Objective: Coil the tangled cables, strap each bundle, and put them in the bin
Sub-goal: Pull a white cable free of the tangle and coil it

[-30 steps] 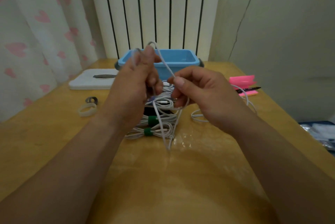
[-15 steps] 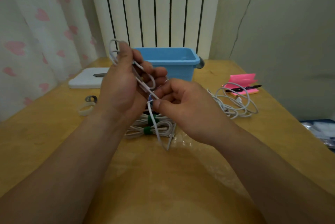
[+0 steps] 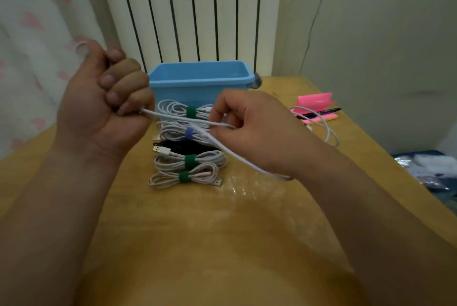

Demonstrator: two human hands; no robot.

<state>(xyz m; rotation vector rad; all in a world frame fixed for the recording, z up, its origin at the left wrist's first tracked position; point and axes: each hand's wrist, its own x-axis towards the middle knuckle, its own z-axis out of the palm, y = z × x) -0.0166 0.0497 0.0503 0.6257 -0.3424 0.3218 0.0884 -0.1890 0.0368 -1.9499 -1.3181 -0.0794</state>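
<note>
The person's left hand (image 3: 103, 105) is clenching in a fist around a white cable (image 3: 168, 115), with a blurry little loop of it poking out above the knuckles. The right hand (image 3: 249, 130) is pinching the same cable between thumb and fingertips, so it's stretching across between both hands and then trailing down under the right wrist. Five strapped bundles (image 3: 205, 160) are lying in a row on the wooden table (image 3: 222, 244), right in front of the blue bin (image 3: 200, 78), not inside it. More loose white cable (image 3: 327, 132) is sitting off to the right, beside the pink sticky notes (image 3: 315, 101) and a pen (image 3: 321, 113).
</note>
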